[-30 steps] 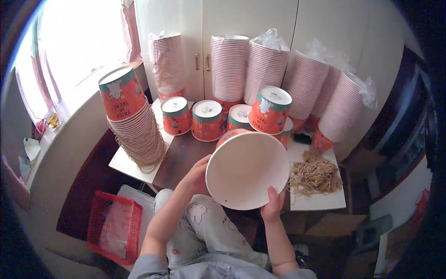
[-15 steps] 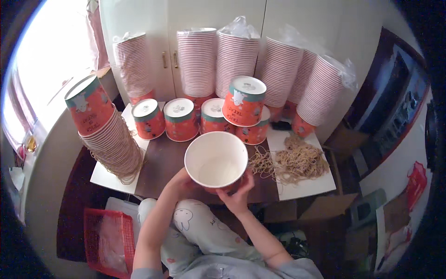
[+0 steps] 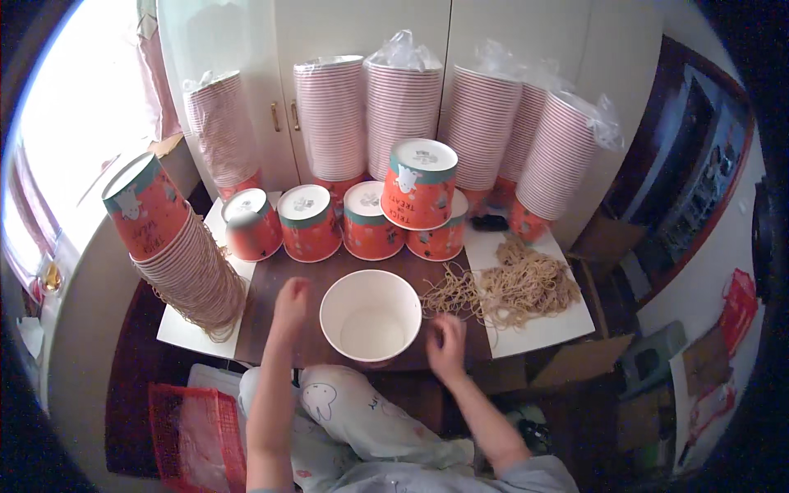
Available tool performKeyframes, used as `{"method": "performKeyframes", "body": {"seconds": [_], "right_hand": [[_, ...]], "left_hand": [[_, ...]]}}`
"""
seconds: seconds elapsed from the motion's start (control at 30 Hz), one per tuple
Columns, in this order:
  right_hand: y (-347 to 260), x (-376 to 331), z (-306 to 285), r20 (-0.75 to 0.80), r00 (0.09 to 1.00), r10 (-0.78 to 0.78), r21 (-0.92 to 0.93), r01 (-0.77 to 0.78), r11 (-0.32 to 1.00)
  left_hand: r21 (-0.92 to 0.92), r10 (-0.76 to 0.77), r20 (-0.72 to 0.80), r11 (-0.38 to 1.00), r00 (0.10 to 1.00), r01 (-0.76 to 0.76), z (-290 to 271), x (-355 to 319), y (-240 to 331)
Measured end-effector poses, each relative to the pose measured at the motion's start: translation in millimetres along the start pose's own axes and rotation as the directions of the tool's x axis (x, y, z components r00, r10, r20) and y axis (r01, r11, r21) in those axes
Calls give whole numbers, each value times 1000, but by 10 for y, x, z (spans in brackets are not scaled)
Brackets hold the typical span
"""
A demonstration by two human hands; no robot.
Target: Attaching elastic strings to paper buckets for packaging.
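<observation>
So the bucket (image 3: 370, 315) is sitting mouth up on the surface (image 3: 263, 296), close to the front edge, with a hand on either side and neither one visibly touching it. Left hand (image 3: 291, 308) is off to its left, fingers curled in but blurry, so I can't tell how far open they are or if there's anything in them. Right hand (image 3: 446, 345) is just beside the bucket, fingers bent inward, nearest the loose end of the cord (image 3: 530, 286). Can't make out if a strand is pinched there.

What'd worry me: the bucket looks light and nobody's got hold of it, so a knuckle or forearm catching the rim could tip it or slide it off the front, lap-side. The cord's a proper bird's nest too. Pull one strand fast and I reckon it knots, or drags a clump into the bucket.

Behind that, an upturned bucket (image 3: 421, 185) is perched on the right end of the row (image 3: 310, 226); a bump to the ones underneath could bring it down. The left stack (image 3: 187, 279) has loops of cord hanging off it, and I'd guess a sleeve could snag those.
</observation>
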State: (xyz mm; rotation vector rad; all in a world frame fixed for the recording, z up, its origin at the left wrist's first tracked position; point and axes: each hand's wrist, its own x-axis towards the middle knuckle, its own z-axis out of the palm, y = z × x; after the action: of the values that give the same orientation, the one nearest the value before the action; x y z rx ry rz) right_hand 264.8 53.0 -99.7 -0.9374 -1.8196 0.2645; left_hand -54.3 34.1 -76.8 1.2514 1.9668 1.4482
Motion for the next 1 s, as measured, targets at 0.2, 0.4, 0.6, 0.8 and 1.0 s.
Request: {"method": "performKeyframes", "body": {"seconds": [0.2, 0.4, 0.6, 0.8, 1.0], "right_hand": [[555, 858, 34, 415, 905, 96, -261, 17, 965], [608, 967, 291, 680, 729, 78, -432, 313, 846], [615, 1373, 80, 590, 804, 77, -273, 108, 956], [-134, 2252, -418, 460, 866, 194, 300, -357, 885], [-1100, 2641, -672, 514, 855, 72, 535, -386, 752]], "left_hand": [[-282, 74, -93, 955, 993, -98, -127, 69, 908], [-400, 60, -22, 915, 998, -63, -77, -77, 864], [-410, 101, -93, 903, 991, -130, -110, -104, 910], [-442, 92, -15, 893, 996, -89, -47, -180, 1032], [-466, 116, 55, 882, 992, -77, -3, -273, 1202]]}}
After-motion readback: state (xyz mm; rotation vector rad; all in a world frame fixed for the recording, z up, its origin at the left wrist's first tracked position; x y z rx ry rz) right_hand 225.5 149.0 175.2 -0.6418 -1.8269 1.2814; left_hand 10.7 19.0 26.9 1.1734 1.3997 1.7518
